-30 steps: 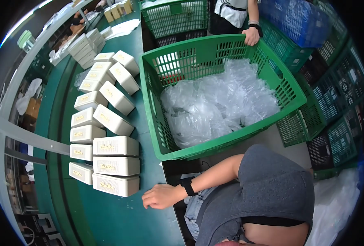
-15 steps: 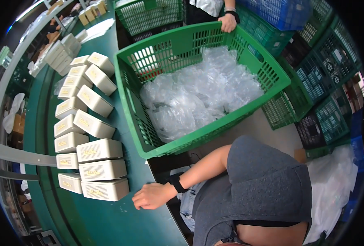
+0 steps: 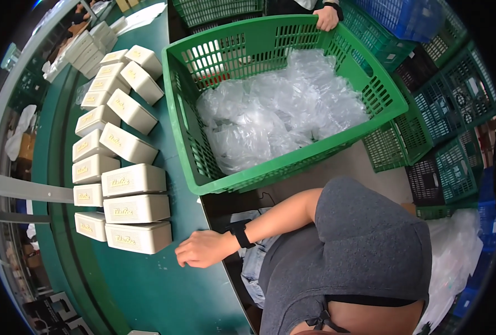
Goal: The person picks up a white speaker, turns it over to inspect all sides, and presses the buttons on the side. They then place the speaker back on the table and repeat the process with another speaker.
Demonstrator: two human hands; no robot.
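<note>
My right hand (image 3: 203, 248), with a black band (image 3: 241, 233) on its wrist, rests at the edge of the green work table (image 3: 164, 290). Its fingers curl loosely downward, and nothing shows in them; the palm side is hidden. Closest to it is a cream box-shaped item with gold lettering (image 3: 138, 237), just left of the fingertips and apart from them. Several similar cream items, such as this one (image 3: 135, 208), stand in two uneven columns running away from me. My left hand is out of view.
A large green crate (image 3: 292, 163) holds crumpled clear plastic bags (image 3: 276, 111), right of the table. Another person's hand (image 3: 327, 18) grips its far rim. Stacked crates (image 3: 454, 95) stand at the right. A grey metal bar (image 3: 24, 187) crosses at the left.
The view has shifted, so the cream items and my right hand sit higher in the picture. Relative to the table, the hand looks nearly still. A pale edge now shows at the bottom.
</note>
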